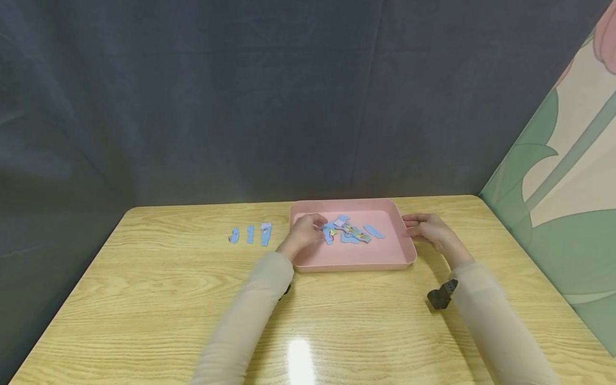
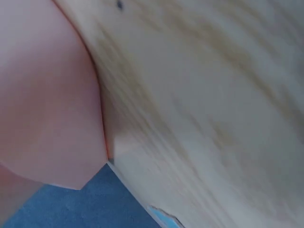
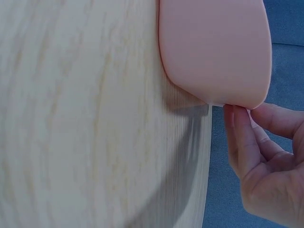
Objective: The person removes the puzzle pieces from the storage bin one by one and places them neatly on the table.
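A pink tray (image 1: 351, 259) stands on the wooden table, with a loose pile of flat light-blue puzzle pieces (image 1: 349, 239) inside, some with coloured prints. My left hand (image 1: 305, 231) reaches over the tray's left wall. Its thumb and fingers are bent at the left edge of the pile; I cannot tell whether they pinch a piece. In the left wrist view only the tray's outer wall (image 2: 52, 109) shows, the hand being hidden. My right hand (image 1: 433, 231) grips the tray's right rim. In the right wrist view, thumb and fingers (image 3: 244, 137) pinch that wall (image 3: 216, 52).
Left of the tray, three puzzle pieces lie apart in a row: a small one (image 1: 233, 236), a narrow one (image 1: 250, 234) and a larger one (image 1: 266, 234). A dark curtain (image 1: 289, 107) hangs behind the table's back edge. A flower-patterned panel (image 1: 568, 214) rises on the right.
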{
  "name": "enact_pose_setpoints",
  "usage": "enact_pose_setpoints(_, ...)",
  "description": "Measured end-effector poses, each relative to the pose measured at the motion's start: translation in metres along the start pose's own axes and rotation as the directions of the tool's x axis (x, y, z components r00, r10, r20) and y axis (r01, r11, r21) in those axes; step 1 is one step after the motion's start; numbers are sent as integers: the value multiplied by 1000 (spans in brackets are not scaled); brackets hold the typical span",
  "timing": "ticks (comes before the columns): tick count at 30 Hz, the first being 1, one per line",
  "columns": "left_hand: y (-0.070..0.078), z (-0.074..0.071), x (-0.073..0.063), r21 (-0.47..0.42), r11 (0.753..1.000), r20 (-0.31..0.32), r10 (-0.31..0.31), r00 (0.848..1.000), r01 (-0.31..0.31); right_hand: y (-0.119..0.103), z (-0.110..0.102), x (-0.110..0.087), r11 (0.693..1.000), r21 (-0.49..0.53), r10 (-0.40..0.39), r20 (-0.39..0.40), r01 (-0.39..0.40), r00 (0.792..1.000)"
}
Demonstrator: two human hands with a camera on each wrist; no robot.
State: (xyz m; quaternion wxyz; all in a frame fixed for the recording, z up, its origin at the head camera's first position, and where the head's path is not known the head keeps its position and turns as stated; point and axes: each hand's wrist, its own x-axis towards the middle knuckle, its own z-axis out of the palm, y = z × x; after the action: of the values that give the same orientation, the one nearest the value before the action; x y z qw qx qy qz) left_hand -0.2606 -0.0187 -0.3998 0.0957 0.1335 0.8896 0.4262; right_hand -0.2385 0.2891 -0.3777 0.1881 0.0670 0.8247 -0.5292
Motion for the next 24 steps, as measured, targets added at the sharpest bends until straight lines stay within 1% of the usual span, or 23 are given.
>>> enact_pose_setpoints(5, 3, 6, 2, 25, 1000, -21, -12, 1000, 13, -1, 0, 0, 1000, -3, 6, -5, -6, 1000)
enact_pose_setpoints(9, 4, 10, 2, 45, 999, -10, -22, 1000, 23, -1, 0, 1, 1000, 3, 2, 2, -2, 1000)
enact_pose_setpoints(11, 5, 11, 2, 79, 997, 6, -14, 1000, 14, 0, 0, 1, 1000, 5, 2, 4, -2, 1000)
enact_pose_setpoints(14, 5, 13, 1, 152, 988, 29, 9, 1000, -13, 1, 0, 0, 1000, 3, 2, 3, -2, 1000)
enact_pose_setpoints(16, 6, 13, 0, 198, 980, 37, 23, 999, -30, 1, 0, 0, 1000, 5, 4, 1, -4, 1000)
enact_pose_setpoints(19, 6, 14, -2, 238, 970, 40, 29, 999, -38, 1, 0, 1, 1000, 5, 3, 2, -3, 1000)
enact_pose_setpoints(21, 6, 14, -2, 249, 968, 37, 32, 999, -40, 0, 1, 1, 1000, 4, 1, 3, -1, 1000)
enact_pose_setpoints(24, 5, 13, -2, 241, 970, 36, 18, 999, -27, -1, 1, 1, 1000, 4, -3, 3, 3, 1000)
